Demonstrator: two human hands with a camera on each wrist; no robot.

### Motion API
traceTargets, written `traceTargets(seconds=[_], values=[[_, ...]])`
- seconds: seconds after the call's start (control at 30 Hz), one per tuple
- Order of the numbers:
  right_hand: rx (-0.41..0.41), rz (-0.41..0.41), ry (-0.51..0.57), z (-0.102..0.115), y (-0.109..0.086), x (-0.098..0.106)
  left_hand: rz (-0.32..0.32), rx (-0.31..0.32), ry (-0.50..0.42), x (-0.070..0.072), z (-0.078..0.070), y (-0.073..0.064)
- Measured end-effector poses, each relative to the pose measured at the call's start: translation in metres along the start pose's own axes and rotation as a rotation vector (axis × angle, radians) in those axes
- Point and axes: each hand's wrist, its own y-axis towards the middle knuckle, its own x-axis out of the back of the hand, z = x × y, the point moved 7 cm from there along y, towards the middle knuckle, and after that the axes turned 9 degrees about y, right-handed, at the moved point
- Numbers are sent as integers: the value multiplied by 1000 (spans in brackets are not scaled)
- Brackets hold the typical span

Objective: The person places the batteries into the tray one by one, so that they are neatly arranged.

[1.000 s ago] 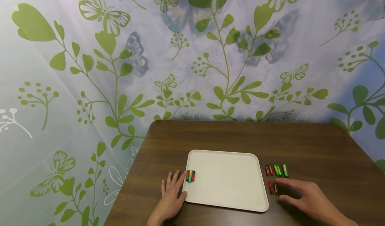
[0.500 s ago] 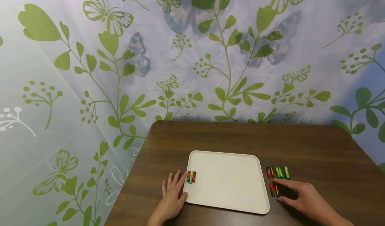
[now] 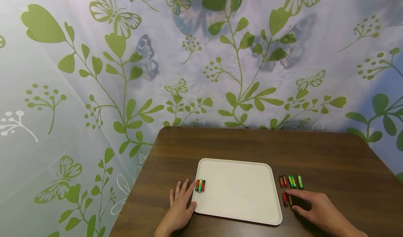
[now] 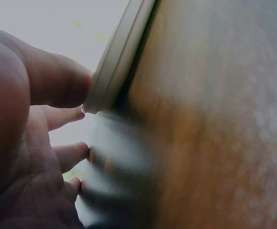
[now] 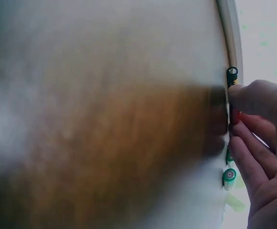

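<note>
Left hand [image 3: 178, 210] was flat-ish at the left side of the tray [image 3: 239, 191], fingers spread and pretty much straight, no grip on anything. The thumb touched the rim down by the near left corner, which the left wrist view showed up close, and the index fingertip came up to the left edge.

Right hand [image 3: 316, 205] was off the tray's right side with thumb and index bent, pinching a dark battery [image 3: 290, 200] by its two ends. Couldn't tell if that one was on the table [image 3: 245, 142] or a hair above it. A red battery [image 3: 284, 199] lay just to its left, between it and the tray.

A bit farther back on the table was a row of five: two reds [image 3: 281, 181] side by side, then a yellow-green pair [image 3: 292, 181], then a single green battery [image 3: 300, 182] slightly apart on the right.

On the tray itself, right against the left rim, a trio [image 3: 200, 185] sat side by side, green in the middle with a red on each side. Behind the table hung a pale curtain [image 3: 189, 100] with green leaves and butterflies all over it.
</note>
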Motion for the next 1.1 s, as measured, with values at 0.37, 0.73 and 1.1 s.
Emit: traceTargets(seconds=[0.37,0.73,1.1], values=[[76,-60,11,12,8,11,-5,-3,1,2,-2,0],[137,-74,56,32,31,1,-11,-10,-2,2,-3,-1],[167,-84,183,65,68,-34,-15,-18,12,2,-4,-1]])
